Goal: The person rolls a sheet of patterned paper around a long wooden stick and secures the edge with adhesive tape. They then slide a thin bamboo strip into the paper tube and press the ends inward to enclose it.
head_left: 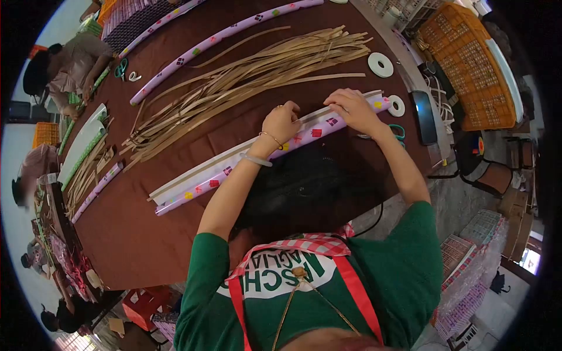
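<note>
While a brown-covered table [129,234] spreads over most of the frame, a large orange basket [468,70] stands at the upper right, beyond the table's edge. A loose bundle of flat tan strips [234,85] fans across the upper centre, and a long, rolled lilac patterned tube [216,40] lies above it. Below the bundle, the partly rolled lilac sheet [317,133] slants from the left of centre up to the right of centre, its white inner side showing along the upper edge, with a thin tan strip [374,93] lying lengthwise there. A black item [304,184] lies just below it. The left hand [282,121] rests at the middle of the sheet, fingers curled in; whether they pinch it cannot be told. The right hand [354,111] bends over the sheet near its right end, fingers close together, the thumb's grip not clear. A dark phone [423,117] lies right of that end. Smaller still, a large white tape roll [380,65] sits above the right end, and a smaller white roll [396,106] lies just beside it. Teal-handled scissors [398,133] lie below the smaller roll, partly hidden by the right forearm.
</note>
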### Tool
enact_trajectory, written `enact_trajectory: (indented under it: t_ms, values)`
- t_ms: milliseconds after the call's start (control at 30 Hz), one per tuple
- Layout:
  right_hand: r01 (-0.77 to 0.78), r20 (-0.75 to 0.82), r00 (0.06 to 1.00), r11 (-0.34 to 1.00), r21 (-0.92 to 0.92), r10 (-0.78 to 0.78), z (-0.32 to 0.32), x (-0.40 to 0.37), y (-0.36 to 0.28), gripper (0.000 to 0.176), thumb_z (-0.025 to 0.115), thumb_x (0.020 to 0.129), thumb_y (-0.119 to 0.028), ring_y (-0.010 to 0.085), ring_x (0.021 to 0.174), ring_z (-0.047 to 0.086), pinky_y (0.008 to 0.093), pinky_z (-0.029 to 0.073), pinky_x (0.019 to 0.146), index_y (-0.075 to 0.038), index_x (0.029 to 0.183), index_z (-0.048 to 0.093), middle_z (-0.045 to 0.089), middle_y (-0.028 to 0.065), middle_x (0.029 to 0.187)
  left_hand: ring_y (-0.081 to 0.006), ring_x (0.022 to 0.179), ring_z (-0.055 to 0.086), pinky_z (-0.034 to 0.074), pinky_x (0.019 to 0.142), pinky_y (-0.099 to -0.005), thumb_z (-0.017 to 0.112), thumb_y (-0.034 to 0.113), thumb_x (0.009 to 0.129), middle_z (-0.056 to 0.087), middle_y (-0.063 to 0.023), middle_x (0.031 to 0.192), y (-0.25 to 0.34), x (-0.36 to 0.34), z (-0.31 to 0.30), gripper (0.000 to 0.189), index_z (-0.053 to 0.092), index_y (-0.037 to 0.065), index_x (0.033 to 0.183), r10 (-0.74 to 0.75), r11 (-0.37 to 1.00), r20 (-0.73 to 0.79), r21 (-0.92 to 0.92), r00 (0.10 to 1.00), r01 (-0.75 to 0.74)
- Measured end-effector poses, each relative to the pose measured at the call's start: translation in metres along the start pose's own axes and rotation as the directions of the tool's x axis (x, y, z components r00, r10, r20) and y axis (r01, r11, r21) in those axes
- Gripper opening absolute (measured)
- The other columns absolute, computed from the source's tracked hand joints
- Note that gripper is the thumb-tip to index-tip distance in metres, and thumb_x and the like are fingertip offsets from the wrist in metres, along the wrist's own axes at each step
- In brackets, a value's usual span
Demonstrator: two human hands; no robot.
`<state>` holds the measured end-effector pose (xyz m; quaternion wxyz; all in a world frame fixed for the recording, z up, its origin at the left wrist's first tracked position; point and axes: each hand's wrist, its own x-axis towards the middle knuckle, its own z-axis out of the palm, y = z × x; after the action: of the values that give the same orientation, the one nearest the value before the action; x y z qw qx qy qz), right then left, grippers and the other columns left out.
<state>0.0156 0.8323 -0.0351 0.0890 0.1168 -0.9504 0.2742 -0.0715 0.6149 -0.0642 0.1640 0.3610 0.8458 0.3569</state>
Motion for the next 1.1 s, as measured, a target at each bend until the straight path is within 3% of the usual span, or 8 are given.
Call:
enact_trajectory:
  t_ms: [300, 433, 600, 667, 700, 767, 933, 1100]
  values:
    - [0.031, 0.2, 0.979, 0.996, 0.086, -0.048, -0.009, -0.021, -0.007, 0.03, 0.071, 0.067, -0.022, 0.0237, 0.095, 0.049, 0.0361, 0.036, 0.084, -0.01, 0.09, 0.056, 0.053, 0.0031, 0.094, -0.0254, 0.072, 0.057, 0.047, 0.064, -0.0364, 0.072, 0.023, 0.066, 0.058, -0.0069, 0.07, -0.005, -0.008, -0.003, 0.037, 0.054, 0.007, 0.095, -0.022, 0.998, -0.105, 0.056, 0.994, 0.028]
    - [0.01, 0.156, 0.987, 0.994, 0.106, -0.026, -0.007, -0.022, -0.011, 0.031, 0.071, 0.066, -0.018, 0.0256, 0.095, 0.05, 0.0365, 0.036, 0.083, -0.008, 0.09, 0.055, 0.053, 0.0044, 0.094, -0.0176, 0.081, 0.059, 0.048, 0.07, -0.0299, 0.08, 0.028, 0.06, 0.063, -0.0087, 0.079, -0.011, 0.001, -0.021, 0.05, 0.059, 0.002, 0.097, -0.208, 0.898, 0.163, -0.359, 0.964, 0.255]
    - [0.045, 0.139, 0.989, 0.997, 0.063, -0.053, -0.004, -0.022, -0.013, 0.033, 0.072, 0.065, -0.019, 0.0261, 0.097, 0.049, 0.0371, 0.037, 0.083, -0.007, 0.09, 0.054, 0.054, 0.0049, 0.095, -0.0156, 0.08, 0.059, 0.048, 0.075, -0.0279, 0.078, 0.028, 0.065, 0.063, -0.0084, 0.093, -0.012, 0.011, -0.045, 0.053, 0.06, -0.001, 0.105, -0.089, 0.879, 0.389, -0.402, 0.917, 0.256]
    - [0.042, 0.155, 0.987, 0.998, 0.056, -0.05, -0.004, -0.02, -0.013, 0.033, 0.071, 0.064, -0.019, 0.027, 0.096, 0.049, 0.0355, 0.038, 0.083, -0.006, 0.088, 0.053, 0.053, 0.0056, 0.096, -0.015, 0.081, 0.059, 0.047, 0.073, -0.0278, 0.072, 0.026, 0.074, 0.064, -0.0081, 0.092, -0.017, 0.006, -0.061, 0.042, 0.06, -0.001, 0.103, -0.169, 0.735, 0.279, -0.603, 0.945, 0.309]
    - [0.076, 0.155, 0.984, 0.996, 0.056, -0.084, -0.005, -0.019, -0.012, 0.034, 0.071, 0.064, -0.019, 0.0271, 0.096, 0.049, 0.0357, 0.038, 0.083, -0.006, 0.091, 0.054, 0.053, 0.0063, 0.096, -0.014, 0.076, 0.059, 0.047, 0.069, -0.0274, 0.065, 0.02, 0.079, 0.064, -0.0079, 0.085, -0.022, 0.004, -0.063, 0.029, 0.061, 0.001, 0.1, -0.041, 0.794, -0.078, -0.608, 0.996, -0.015]
    - [0.069, 0.166, 0.983, 0.997, 0.044, -0.076, -0.007, -0.019, -0.016, 0.036, 0.072, 0.064, -0.019, 0.0277, 0.095, 0.049, 0.0365, 0.039, 0.082, -0.006, 0.093, 0.055, 0.053, 0.0065, 0.097, -0.0164, 0.074, 0.06, 0.047, 0.067, -0.0276, 0.064, 0.015, 0.079, 0.064, -0.01, 0.084, -0.01, -0.036, -0.096, 0.022, 0.062, 0.002, 0.097, 0.031, 0.989, -0.261, -0.134, 0.965, -0.068]
    - [0.064, 0.293, 0.955, 0.997, -0.048, -0.047, -0.009, -0.011, -0.018, 0.036, 0.072, 0.064, -0.016, 0.0296, 0.093, 0.048, 0.0381, 0.04, 0.08, -0.006, 0.094, 0.055, 0.05, 0.0085, 0.094, -0.031, 0.089, 0.054, 0.045, 0.076, -0.0391, 0.066, 0.017, 0.073, 0.058, -0.0107, 0.092, -0.025, -0.164, -0.11, 0.027, 0.058, 0.008, 0.096, 0.0, 0.895, -0.085, 0.445, 0.996, 0.038]
    - [0.1, 0.346, 0.937, 0.98, -0.17, -0.036, -0.001, -0.006, -0.021, 0.035, 0.069, 0.068, -0.012, 0.0328, 0.093, 0.049, 0.0403, 0.04, 0.078, -0.004, 0.095, 0.048, 0.05, 0.0125, 0.095, -0.0348, 0.093, 0.052, 0.043, 0.079, -0.0406, 0.067, 0.018, 0.071, 0.054, -0.0157, 0.098, -0.064, -0.198, -0.108, 0.036, 0.05, 0.004, 0.099, -0.092, 0.892, -0.028, 0.442, 0.995, 0.094]
